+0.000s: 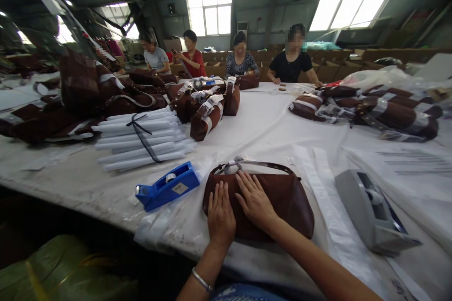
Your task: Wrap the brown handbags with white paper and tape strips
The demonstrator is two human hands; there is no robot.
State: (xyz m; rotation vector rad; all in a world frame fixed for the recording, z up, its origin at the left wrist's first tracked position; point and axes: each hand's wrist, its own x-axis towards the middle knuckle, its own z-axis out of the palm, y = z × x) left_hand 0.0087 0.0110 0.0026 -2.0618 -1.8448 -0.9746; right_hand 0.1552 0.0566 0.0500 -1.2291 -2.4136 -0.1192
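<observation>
A brown leather handbag (282, 202) lies on its side on the white-covered table before me, its strap (271, 165) along the far edge. Flat on the bag's left part rests my left hand (221, 214), fingers stretched out and pointing away from me. My right hand (256, 200) also lies flat on the bag, near its middle, with fingers extended towards the upper left. Neither hand grips anything. Left of the bag stands a blue tape dispenser (167, 187). On the right side is a grey tape dispenser (376, 214), with white strips (326, 197) between it and the bag.
A tied bundle of white rolls (141, 138) lies at left. Wrapped brown bags (206, 120) are heaped behind it, with more wrapped bags (395, 110) at far right. Several co-workers sit across the table, one in a black shirt (291, 68). The table's front edge (116, 218) runs below.
</observation>
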